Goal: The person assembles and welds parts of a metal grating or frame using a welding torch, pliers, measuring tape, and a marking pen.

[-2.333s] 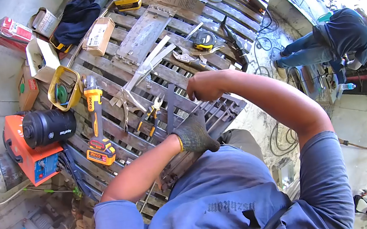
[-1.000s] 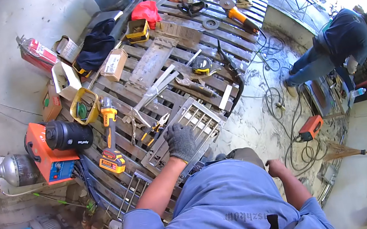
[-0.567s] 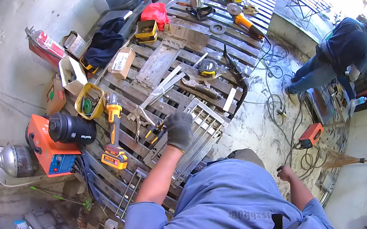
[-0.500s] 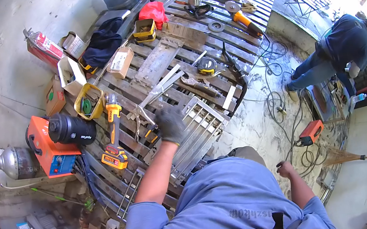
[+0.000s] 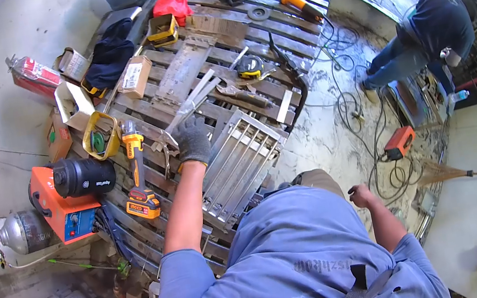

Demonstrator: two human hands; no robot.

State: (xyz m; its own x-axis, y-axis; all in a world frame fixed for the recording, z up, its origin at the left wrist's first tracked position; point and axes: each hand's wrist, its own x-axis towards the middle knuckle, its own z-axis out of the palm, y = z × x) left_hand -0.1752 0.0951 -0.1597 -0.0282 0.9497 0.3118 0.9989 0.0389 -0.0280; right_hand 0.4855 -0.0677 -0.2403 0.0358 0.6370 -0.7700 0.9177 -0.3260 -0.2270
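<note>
My left hand (image 5: 192, 142), in a dark grey glove, lies over the slatted table (image 5: 217, 113) with its fingers extended. It is just below the ends of flat metal strips (image 5: 196, 98) and left of a metal frame with parallel bars (image 5: 241, 164). No held object shows; what lies beneath the glove is hidden. A yellow and black cordless power tool (image 5: 137, 171) is left of my left forearm. My right hand (image 5: 362, 196) is bare and hangs at my side above the floor, fingers loosely bent and apart, with nothing in it.
A tape measure (image 5: 250, 66), an angle grinder (image 5: 301, 6) and a cardboard box (image 5: 136, 76) lie on the table. An orange machine (image 5: 64, 204) stands at left. Cables (image 5: 348, 103) cross the floor at right, near a bent-over person (image 5: 438, 30) and an orange case (image 5: 400, 143).
My left hand has moved away from the barred frame, up and left toward the strips' lower ends. The view has shifted, so the table things appear farther left and higher. My right hand still hangs.
</note>
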